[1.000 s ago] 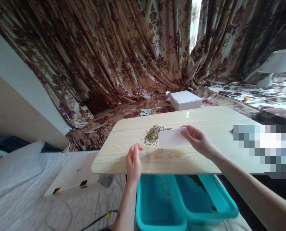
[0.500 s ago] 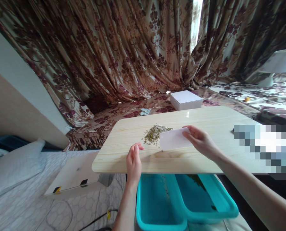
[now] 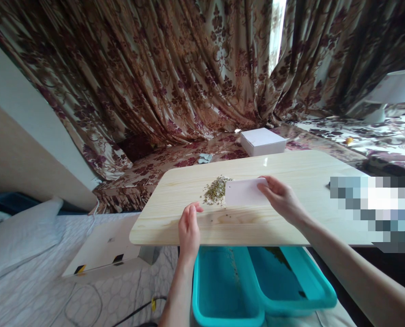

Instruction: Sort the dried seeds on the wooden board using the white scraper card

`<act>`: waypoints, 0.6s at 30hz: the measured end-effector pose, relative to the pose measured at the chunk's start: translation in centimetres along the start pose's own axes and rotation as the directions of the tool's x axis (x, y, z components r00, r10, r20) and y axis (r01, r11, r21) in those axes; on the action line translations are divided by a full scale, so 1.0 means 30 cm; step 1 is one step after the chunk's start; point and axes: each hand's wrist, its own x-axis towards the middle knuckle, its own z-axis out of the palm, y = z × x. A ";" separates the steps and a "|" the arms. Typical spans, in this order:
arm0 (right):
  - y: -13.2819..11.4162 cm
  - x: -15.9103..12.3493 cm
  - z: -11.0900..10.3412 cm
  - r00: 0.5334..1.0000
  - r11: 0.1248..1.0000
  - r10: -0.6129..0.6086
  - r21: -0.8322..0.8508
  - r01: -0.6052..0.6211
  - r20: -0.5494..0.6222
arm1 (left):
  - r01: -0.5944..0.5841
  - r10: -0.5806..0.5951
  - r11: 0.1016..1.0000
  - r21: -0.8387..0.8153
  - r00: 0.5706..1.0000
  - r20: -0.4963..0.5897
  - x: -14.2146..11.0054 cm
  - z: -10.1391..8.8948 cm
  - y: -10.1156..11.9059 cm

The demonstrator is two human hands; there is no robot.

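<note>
Head view: the right hand [image 3: 280, 195] grips a white card [image 3: 244, 192] by its right end, the thumb on the near face and the fingers mostly hidden behind. The card's free left end comes up to the right side of a heap [image 3: 216, 190] of small green and pale bits, which lies on the table [image 3: 168, 225] left of the card. Whether the card's lower edge touches the wood cannot be told.

The left hand [image 3: 189, 227] is empty, its fingers close together and slightly bent, near the heap's lower left; whether it rests on the table is unclear. A few stray bits [image 3: 227, 215] lie on the near side of the heap. Two blue tubs [image 3: 228, 320] sit below the table's near edge.

For good control, the card would best be kept low and only slightly tilted, its edge flat along the wood so that bits do not slip under. Short, slow strokes that part a small portion should scatter least. The left hand could serve as a stop on the far side, and the firm end grip should keep the thin card from twisting.
</note>
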 end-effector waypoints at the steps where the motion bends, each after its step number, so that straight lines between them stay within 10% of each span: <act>1: 0.000 0.001 0.004 1.000 1.000 0.004 0.009 -0.004 0.009 | 0.001 -0.001 1.000 0.000 1.000 0.002 -0.001 0.000 -0.001; 18: -0.066 0.018 0.036 0.994 0.999 0.028 0.041 -0.033 0.108 | 0.022 -0.024 0.990 -0.137 1.000 -0.015 0.013 0.002 -0.034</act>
